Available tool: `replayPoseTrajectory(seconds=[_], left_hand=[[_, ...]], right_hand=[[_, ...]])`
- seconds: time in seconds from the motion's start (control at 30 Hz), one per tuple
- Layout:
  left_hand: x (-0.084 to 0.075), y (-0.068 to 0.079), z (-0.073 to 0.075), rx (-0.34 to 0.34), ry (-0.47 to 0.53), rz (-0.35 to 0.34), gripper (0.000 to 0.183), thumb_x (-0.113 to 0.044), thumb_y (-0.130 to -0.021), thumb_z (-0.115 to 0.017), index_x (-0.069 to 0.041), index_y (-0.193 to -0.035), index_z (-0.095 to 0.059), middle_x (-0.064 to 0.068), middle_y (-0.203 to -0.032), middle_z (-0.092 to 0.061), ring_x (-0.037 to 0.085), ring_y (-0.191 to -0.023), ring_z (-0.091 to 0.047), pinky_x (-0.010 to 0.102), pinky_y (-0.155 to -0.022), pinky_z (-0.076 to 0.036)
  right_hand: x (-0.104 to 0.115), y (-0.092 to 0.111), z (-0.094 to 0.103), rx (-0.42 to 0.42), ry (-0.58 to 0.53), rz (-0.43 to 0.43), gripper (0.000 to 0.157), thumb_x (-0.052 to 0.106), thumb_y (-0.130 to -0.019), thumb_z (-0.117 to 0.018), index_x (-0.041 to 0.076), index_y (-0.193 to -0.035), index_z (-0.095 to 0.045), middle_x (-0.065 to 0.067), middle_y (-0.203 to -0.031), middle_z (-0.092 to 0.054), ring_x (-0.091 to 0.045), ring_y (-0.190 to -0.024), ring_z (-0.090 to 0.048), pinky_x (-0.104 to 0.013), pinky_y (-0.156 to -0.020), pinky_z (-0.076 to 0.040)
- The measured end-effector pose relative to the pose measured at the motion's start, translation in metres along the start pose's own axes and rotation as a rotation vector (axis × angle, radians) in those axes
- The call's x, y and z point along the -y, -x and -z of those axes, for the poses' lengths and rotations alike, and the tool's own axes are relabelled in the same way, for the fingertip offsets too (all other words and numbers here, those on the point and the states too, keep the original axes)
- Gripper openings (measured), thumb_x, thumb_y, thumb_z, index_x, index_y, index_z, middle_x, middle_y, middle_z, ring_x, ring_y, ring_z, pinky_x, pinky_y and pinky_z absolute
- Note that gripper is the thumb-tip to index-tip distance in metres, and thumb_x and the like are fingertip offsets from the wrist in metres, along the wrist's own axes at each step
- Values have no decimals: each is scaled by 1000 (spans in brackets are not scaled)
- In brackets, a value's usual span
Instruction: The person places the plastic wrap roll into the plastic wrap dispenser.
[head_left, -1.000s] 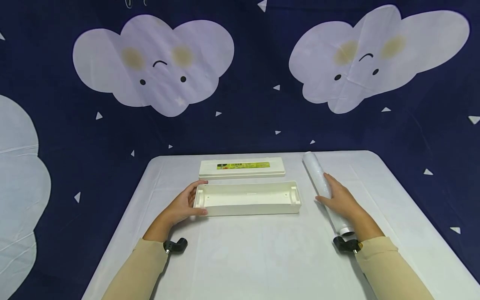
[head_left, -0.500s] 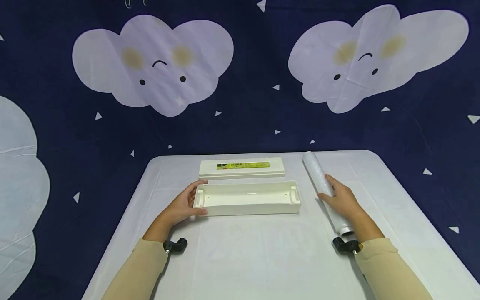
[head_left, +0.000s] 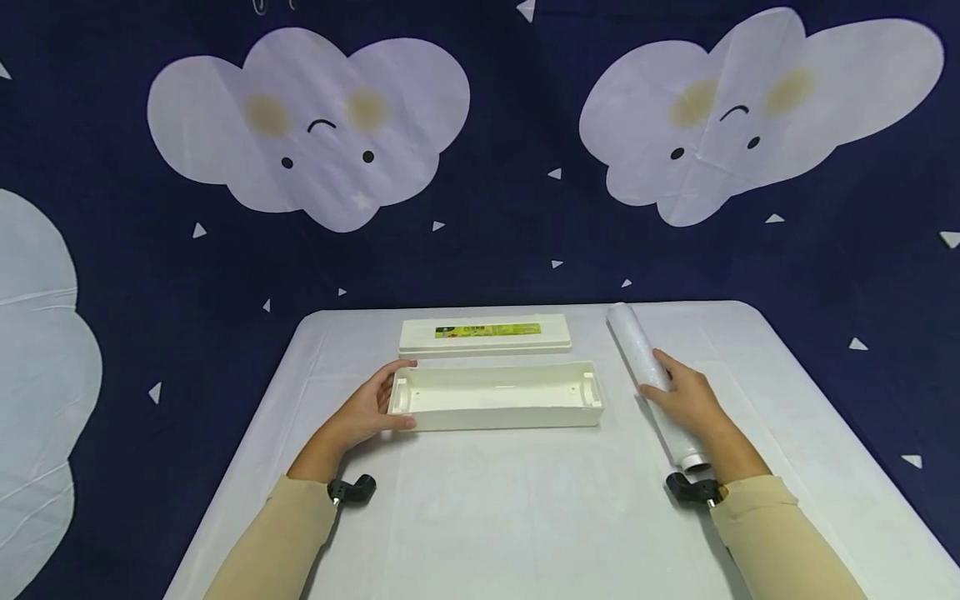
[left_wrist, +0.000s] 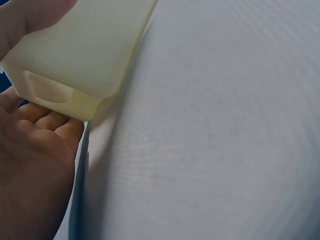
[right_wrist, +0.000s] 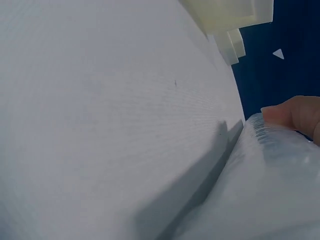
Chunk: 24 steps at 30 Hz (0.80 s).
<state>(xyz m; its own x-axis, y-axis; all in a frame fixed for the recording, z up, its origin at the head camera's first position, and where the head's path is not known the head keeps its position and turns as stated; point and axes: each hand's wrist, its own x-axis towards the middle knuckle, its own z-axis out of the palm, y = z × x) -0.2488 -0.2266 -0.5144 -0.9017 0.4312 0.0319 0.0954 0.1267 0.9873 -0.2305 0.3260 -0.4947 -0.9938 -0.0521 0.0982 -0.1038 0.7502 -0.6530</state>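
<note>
A long cream plastic box lies lidless in the middle of the table, its hollow facing up. My left hand grips its left end, thumb on the near wall and fingers round the far corner; the left wrist view shows the thumb and curled fingers at the box's end. To the right, a roll of plastic wrap lies slantwise. My right hand holds it around the middle, thumb on its left side. In the right wrist view the wrap roll fills the lower right, with the thumb on it.
Behind the box lies its matching cream lid with a yellow-green label. The white-covered table ends at a dark blue cloth backdrop printed with clouds. A small black device is strapped to each wrist.
My right hand has shifted slightly right along the wrap roll, its thumb edging in over it. The left hand, the box and the lid stay put.
</note>
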Motion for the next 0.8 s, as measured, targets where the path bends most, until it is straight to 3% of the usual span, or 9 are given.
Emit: replayPoseTrajectory(seconds=[0.4,0.6,0.8], left_hand=[[-1,1,0,6,8,-6,112,12,-71,-92,-8,-163,-32,23,-157,-41,41,-140,-44,29,-107,-47],[-1,-1,0,7,13,-21,111,13,-71,-91,-8,-162,-33,24,-156,-42,43,-139,-45,35,-108,-48],[0,0,0,5,18,-5,112,13,-71,-92,-9,-163,-33,22,-156,-42,41,-139,-46,30,-106,-49]], right_hand=[[-3,-4,3,12,10,-18,79,18,-98,-76,-12,-157,-34,-43,-144,-46,-51,-113,-61,-63,-91,-55],[1,-7,9,-13,17,29,75,14,-96,-76,-13,-155,-38,-42,-140,-51,-49,-111,-62,-62,-91,-54],[5,-10,13,-7,9,49,75,12,-96,-77,-12,-155,-38,-42,-141,-51,-51,-113,-62,-63,-90,-55]])
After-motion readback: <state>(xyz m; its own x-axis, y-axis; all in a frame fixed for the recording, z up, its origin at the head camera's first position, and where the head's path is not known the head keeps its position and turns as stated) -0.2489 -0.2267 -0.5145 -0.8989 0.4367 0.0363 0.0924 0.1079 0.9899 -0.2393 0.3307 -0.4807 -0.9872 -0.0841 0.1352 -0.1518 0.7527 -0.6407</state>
